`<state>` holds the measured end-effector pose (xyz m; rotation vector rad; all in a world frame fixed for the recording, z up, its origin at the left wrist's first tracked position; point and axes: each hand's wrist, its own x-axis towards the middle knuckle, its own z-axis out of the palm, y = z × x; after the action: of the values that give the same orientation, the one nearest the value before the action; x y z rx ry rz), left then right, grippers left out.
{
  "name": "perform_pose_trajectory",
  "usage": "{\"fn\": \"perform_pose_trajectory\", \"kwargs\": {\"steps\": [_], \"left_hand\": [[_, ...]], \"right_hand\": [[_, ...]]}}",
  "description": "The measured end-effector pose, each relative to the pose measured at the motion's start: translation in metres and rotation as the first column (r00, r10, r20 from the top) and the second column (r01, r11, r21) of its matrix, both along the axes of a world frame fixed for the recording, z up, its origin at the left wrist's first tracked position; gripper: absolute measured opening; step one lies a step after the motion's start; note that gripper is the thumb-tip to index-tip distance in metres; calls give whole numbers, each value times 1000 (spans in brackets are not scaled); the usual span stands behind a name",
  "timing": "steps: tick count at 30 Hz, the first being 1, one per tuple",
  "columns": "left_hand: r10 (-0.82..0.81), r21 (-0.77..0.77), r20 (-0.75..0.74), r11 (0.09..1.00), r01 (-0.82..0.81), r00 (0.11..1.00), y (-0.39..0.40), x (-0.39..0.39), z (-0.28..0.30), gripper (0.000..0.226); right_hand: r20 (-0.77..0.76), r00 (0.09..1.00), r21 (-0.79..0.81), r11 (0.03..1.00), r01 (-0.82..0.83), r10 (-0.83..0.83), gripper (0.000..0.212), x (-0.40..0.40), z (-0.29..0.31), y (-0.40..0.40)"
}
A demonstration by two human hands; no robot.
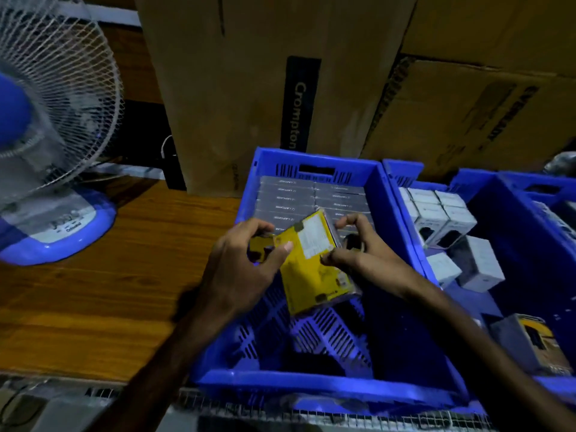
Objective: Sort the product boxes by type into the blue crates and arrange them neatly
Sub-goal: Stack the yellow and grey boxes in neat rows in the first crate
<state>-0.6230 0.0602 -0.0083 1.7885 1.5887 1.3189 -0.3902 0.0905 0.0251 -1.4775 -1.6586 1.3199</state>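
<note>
Both your left hand [246,269] and right hand [361,247] pinch the yellow box [314,263], its long axis running eleven-to-five, grey rows [299,201] lying at twelve in the blue crate [314,389].

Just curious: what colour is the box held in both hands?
Yellow box, clearest in the head view.

Both forearms are bare to the frame edge, with no sleeves, watch or rings showing.

Fan [46,129] left of crates [386,194]; cartons [237,73] behind (boxes [311,198] inside).
</note>
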Motion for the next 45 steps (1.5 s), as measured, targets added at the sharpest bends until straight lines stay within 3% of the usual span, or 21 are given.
{"fn": "perform_pose_trajectory", "kwargs": {"steps": [3, 6, 8, 11, 13, 16, 19, 23, 27, 31, 35, 39, 45], "left_hand": [[-191, 22, -79, 981, 194, 978, -5, 6, 5, 59], [-383, 24, -211, 918, 396, 900, -17, 15, 4, 84], [-368, 64, -321, 911, 408, 873, -22, 19, 0, 89], [-267, 95, -387, 941, 326, 883, -17, 17, -1, 75], [-267, 71, -280, 952, 298, 922, -13, 13, 1, 66], [-262, 13, 55, 965, 262, 963, -9, 7, 2, 50], [-241, -28, 234, 967, 254, 942, -5, 3, -1, 50], [-255, -59, 352, 954, 293, 900, -6, 3, 0, 43], [-305, -57, 416, 932, 359, 857, -4, 1, 2, 45], [-341, -39, 451, 916, 400, 825, -4, -1, 3, 48], [-376, -25, 447, 902, 431, 812, -5, 0, 2, 50], [-308, 57, 370, 949, 310, 877, -3, -2, -2, 54], [-191, 21, 236, 981, 192, 953, -3, 4, -9, 53]], "right_hand": [[-65, 986, 42, 987, 156, -153, 52, -8, 9, -9], [-101, 941, 53, 943, 329, -323, 61, -20, 8, -13], [-110, 912, 23, 917, 399, -395, 68, -29, 5, -13], [-181, 890, -34, 907, 420, -419, 64, -45, 2, -16], [-250, 877, -37, 909, 416, -411, 50, -48, 2, -20], [-340, 871, 55, 917, 395, -355, 35, -34, 4, -24], [-200, 927, 297, 882, 366, -317, 32, -12, 1, -27], [27, 980, 480, 862, 160, -198, 44, 7, 7, -33], [373, 914, 629, 767, -126, -156, 48, 9, 21, -39], [570, 814, 602, 730, -323, -110, 58, 4, 38, -33], [658, 751, 550, 716, -430, -54, 51, 5, 50, -25], [701, 706, 555, 697, -454, -98, 47, 17, 49, -18], [825, 553, 442, 745, -499, -119, 41, 54, 41, -5]]}}
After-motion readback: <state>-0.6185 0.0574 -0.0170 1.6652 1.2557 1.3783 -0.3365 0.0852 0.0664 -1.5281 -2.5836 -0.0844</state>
